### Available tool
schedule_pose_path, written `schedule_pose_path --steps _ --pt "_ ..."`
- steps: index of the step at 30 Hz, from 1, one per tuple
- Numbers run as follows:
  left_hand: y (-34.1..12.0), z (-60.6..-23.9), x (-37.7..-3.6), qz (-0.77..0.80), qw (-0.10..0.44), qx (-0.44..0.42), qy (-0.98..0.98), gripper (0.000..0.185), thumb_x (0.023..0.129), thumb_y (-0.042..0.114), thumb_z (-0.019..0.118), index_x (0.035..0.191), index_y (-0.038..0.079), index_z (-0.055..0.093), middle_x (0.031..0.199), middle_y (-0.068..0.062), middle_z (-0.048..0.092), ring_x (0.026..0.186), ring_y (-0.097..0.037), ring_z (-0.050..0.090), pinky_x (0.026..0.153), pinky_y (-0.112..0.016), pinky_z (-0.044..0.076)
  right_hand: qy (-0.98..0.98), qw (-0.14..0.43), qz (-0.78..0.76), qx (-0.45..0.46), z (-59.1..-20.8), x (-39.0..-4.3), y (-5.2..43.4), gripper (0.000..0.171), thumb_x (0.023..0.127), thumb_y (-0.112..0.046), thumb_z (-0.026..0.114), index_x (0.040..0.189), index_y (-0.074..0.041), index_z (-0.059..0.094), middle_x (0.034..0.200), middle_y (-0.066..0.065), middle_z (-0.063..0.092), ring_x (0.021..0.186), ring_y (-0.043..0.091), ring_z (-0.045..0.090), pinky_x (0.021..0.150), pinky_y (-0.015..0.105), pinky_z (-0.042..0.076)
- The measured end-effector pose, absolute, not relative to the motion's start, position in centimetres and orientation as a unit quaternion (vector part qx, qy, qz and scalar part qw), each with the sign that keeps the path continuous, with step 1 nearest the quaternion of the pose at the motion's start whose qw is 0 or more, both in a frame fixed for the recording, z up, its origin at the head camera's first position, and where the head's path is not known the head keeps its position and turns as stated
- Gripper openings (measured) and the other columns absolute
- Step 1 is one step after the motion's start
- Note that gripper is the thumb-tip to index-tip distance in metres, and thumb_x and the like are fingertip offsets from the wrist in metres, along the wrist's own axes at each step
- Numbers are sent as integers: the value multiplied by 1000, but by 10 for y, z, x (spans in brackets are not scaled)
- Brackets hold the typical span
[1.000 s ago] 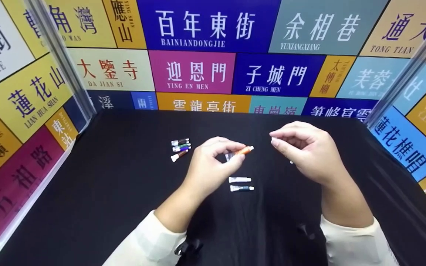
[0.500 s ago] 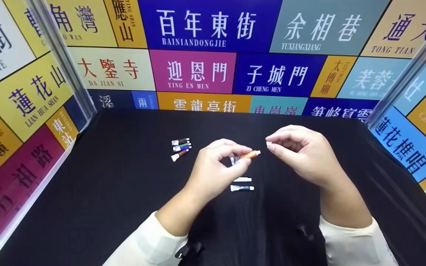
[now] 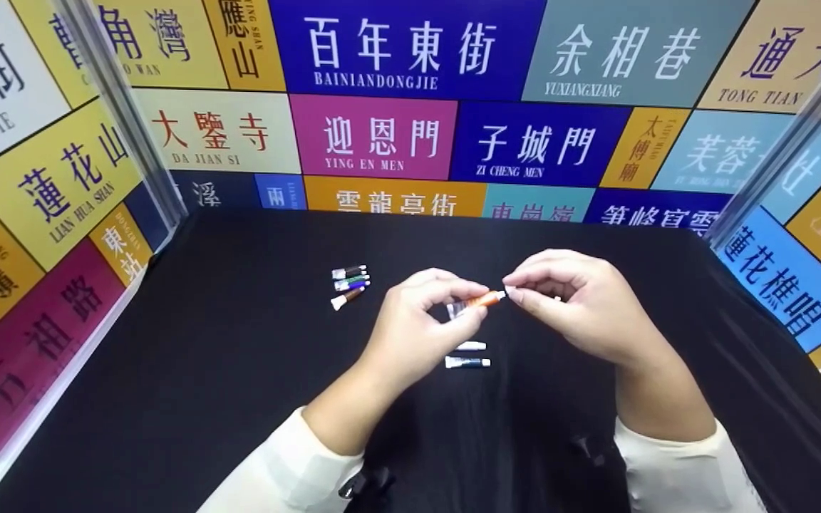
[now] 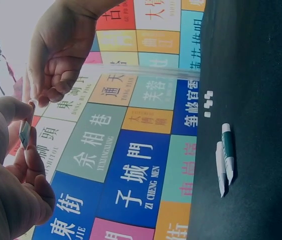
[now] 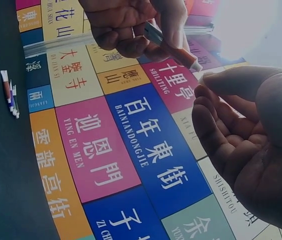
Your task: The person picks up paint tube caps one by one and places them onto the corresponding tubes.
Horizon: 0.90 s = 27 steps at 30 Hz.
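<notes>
My left hand [image 3: 410,324] pinches a small orange paint tube [image 3: 483,301] between thumb and fingers, its white nozzle pointing right. Facing it, my right hand [image 3: 589,306] pinches a small white cap [image 5: 201,76] between thumb and index finger. The cap is at the nozzle tip; whether it is seated cannot be told. On the black cloth below lie a white tube [image 3: 473,346], partly behind my left hand, and a dark green tube [image 4: 227,150] beside it.
Left of my hands lie several more tubes: a black one [image 3: 348,272], a blue one [image 3: 350,285], a brown one [image 3: 348,298] and a green one. Several small white pieces [image 4: 208,104] rest on the black cloth. Printed panels [image 3: 375,135] stand around the table.
My right hand has come left and down, bringing the white cap to the tube's nozzle. My left hand has shifted slightly right with the orange tube.
</notes>
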<state>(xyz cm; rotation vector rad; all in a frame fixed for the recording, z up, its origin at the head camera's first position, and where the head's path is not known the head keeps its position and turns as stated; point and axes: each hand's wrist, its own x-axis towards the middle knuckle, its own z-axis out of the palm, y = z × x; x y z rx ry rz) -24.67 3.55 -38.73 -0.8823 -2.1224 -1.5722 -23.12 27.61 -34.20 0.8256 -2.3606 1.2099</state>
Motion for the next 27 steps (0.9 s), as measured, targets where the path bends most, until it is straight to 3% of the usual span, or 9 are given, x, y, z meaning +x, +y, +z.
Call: schedule_pose_path --steps 12,20,27 --pt "37 -389 -247 -556 178 -310 -750 16 92 21 84 108 23 86 100 10 79 90 -7 68 77 -24 57 -834 164 426 310 -344 -232 273 16 92 -5 82 104 -17 84 102 -1 80 89 9 74 76 18 62" --pt "38 -389 -246 -558 173 -305 -752 17 93 21 84 109 22 86 103 9 80 90 -16 71 76 -24 58 -841 149 426 299 -344 -232 272 16 94 -9 82 106 -20 84 102 -2 80 88 12 74 78 20 63" --pt "39 -390 -244 -560 169 -304 -752 16 92 21 84 108 21 86 103 10 80 89 -12 70 76 -24 58 -869 149 391 264 -344 -233 272 10 97 -19 80 99 -28 84 88 -10 75 70 11 64 62 20 53"
